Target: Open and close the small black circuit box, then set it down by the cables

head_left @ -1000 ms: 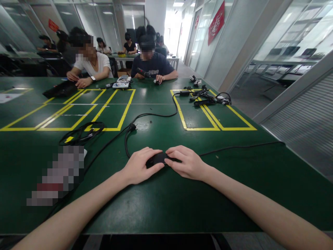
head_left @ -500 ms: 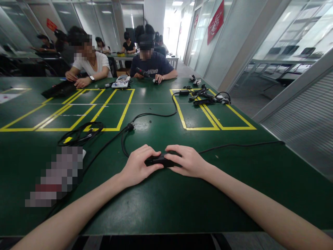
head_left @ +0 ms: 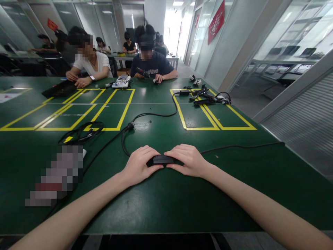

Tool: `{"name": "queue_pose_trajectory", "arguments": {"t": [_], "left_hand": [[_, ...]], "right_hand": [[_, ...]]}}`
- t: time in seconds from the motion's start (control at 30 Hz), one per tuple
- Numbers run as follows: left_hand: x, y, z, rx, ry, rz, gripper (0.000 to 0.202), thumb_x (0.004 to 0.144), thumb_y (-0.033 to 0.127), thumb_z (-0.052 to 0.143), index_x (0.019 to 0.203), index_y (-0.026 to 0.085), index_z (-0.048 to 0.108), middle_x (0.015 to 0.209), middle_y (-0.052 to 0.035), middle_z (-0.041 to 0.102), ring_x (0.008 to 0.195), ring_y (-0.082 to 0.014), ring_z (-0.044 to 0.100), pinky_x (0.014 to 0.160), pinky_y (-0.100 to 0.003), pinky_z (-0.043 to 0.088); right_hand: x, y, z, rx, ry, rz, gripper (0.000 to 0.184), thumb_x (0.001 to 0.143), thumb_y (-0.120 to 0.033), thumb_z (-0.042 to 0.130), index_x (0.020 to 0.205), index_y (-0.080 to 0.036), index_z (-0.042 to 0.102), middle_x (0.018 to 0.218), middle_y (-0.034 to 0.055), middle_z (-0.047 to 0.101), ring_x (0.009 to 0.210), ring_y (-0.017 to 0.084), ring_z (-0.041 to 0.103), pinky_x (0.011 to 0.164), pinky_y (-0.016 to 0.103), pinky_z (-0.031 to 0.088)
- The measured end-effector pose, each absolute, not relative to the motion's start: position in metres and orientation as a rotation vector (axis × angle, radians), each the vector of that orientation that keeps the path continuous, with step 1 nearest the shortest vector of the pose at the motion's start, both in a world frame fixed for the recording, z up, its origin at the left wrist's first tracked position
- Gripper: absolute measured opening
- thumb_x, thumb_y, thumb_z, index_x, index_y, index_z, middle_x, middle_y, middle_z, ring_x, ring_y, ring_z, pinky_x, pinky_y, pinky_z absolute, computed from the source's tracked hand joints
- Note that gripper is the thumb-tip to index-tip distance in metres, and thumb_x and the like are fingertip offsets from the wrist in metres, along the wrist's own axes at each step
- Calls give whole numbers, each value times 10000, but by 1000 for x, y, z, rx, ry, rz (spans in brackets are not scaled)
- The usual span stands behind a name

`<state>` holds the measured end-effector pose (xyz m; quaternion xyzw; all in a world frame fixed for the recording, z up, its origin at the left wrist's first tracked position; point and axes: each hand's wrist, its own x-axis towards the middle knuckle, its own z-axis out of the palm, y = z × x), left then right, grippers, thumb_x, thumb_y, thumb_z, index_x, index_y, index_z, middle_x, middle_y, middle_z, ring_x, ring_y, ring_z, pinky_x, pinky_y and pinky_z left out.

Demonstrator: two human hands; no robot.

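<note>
A black power adapter (head_left: pixel 163 159) lies between my two hands, low over the green table (head_left: pixel 166 205). My left hand (head_left: pixel 139 164) grips its left end, thumb on the near side and fingers on the far side. On the right end my right hand (head_left: pixel 189 160) closes the same way, fingertips at the far edge and thumb at the near one. Black cord (head_left: pixel 125 146) runs from behind my left hand up to a plug (head_left: pixel 130 127). Another black cord (head_left: pixel 241 145) leads from behind my right hand to the table's right edge. Both cord ends at the adapter are hidden.
A coiled black cable (head_left: pixel 83 133) and a blurred-out item (head_left: pixel 59 173) lie at left. Tangled black devices (head_left: pixel 208 97) sit at the far right, among yellow tape outlines (head_left: pixel 203 128). Two people (head_left: pixel 154 66) work across the table, beside a white device (head_left: pixel 121 82).
My right fingers have shifted off the adapter's top to its far edge, so more of its upper face shows. My left hand stays nearly in place.
</note>
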<state>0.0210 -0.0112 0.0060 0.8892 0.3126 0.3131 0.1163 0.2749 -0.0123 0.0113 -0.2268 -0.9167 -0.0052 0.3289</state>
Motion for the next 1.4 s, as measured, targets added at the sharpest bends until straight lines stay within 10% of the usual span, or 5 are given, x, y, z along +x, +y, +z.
{"name": "queue_pose_trajectory", "arguments": {"t": [0.6, 0.97, 1.17, 1.4], "left_hand": [[21, -11, 10, 2570, 945, 845, 202, 978, 365, 697, 1072, 186, 704, 1028, -81, 768, 938, -242, 705, 840, -376, 568], [29, -20, 7, 2833, 951, 793, 632, 901, 142, 634, 1508, 192, 465, 1310, -135, 677, 1149, -297, 652, 964, -440, 570], [33, -23, 7, 2935, 1203, 487, 383, 864, 50, 611, 1227, 170, 584, 1061, -112, 685, 985, -314, 660, 818, -429, 534], [30, -18, 9, 2846, 1252, 433, 202, 887, 95, 611, 1060, 193, 574, 1008, -96, 672, 947, -310, 652, 794, -412, 520]], "right_hand": [[271, -13, 8, -820, -2444, 105, 268, 997, -368, 679, 1151, -152, 711, 934, 102, 748, 857, 232, 691, 755, 348, 537], [266, -19, 16, -1076, -2247, 495, 208, 1011, -330, 643, 1049, -165, 763, 775, 38, 704, 696, 175, 626, 629, 290, 482], [263, -21, 15, -1043, -2182, 772, 198, 1002, -306, 634, 1102, -180, 749, 926, 49, 769, 731, 166, 668, 665, 287, 537], [267, -19, 14, -782, -2423, 301, 340, 975, -388, 696, 1240, -180, 646, 1180, 143, 727, 1031, 260, 690, 890, 411, 572]]}}
